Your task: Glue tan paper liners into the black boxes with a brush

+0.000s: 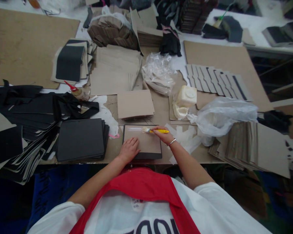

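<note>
A tan board with a black border (148,144) lies at the table's front edge. My left hand (130,150) rests flat on its left part, holding nothing. In my right hand (163,134) is a yellow-handled brush (158,131), its pale bristles touching the board near the top edge. A whitish wet streak runs left from the bristles. Just behind lies a small stack of tan boards (136,104). To the left sits a stack of black boards (80,139). A pale plastic container (185,97) stands behind my right hand.
Black pieces (31,113) pile up at the left, near a red-tipped bottle (78,92). Clear plastic bags (224,113) lie at the right beside a leaning stack of grey-tan boards (271,146). Further back are large tan sheets (114,68) and a tied bundle (112,29).
</note>
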`<state>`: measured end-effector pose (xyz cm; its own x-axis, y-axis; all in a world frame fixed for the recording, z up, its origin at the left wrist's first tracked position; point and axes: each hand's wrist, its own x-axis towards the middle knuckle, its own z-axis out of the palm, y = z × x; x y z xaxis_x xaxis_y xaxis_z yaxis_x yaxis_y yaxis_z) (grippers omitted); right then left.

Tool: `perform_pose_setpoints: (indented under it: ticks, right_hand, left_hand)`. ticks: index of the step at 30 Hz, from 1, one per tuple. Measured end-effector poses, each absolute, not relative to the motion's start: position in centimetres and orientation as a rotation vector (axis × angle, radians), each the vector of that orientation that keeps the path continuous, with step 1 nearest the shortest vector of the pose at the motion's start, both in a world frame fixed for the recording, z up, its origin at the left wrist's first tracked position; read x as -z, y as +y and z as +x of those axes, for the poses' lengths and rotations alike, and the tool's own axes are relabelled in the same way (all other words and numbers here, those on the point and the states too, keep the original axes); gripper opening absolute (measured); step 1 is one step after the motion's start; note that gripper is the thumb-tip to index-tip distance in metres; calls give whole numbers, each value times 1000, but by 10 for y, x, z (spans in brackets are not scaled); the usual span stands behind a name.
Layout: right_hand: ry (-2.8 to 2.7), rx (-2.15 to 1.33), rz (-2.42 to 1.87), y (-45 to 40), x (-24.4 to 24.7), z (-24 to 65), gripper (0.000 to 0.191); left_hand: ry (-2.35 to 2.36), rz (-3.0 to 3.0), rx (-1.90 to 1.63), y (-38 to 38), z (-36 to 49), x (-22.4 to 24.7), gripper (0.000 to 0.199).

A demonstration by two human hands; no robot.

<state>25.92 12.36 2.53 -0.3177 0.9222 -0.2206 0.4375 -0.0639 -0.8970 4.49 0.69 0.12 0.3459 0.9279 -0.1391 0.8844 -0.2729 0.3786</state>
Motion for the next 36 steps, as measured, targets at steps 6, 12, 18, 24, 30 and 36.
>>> perform_pose_setpoints:
  ticks: [6, 12, 18, 24, 30, 36]
  right_hand:
    - [-1723, -1217, -1566, 113, -45, 311, 18]
    - [-1440, -1078, -1655, 94, -62, 358, 35]
    - [-1891, -573, -1905, 88, -1, 378, 28]
    - [-2194, -99, -2051, 99, 59, 369, 18]
    - [-2164, 4, -1861, 105, 55, 371, 17]
    - [-2171, 66, -1500, 80, 4, 330, 11]
  left_hand:
    - [1609, 2237, -124, 6, 47, -1, 44]
    - [1619, 2290, -56, 9, 50, -5, 43]
    - [1625, 2305, 10, 12, 55, -9, 43]
    - [1664, 2287, 51, 13, 59, -16, 46]
    - [1669, 2121, -209, 21, 70, -22, 42]
    - [1603, 1316, -704, 58, 114, -33, 65]
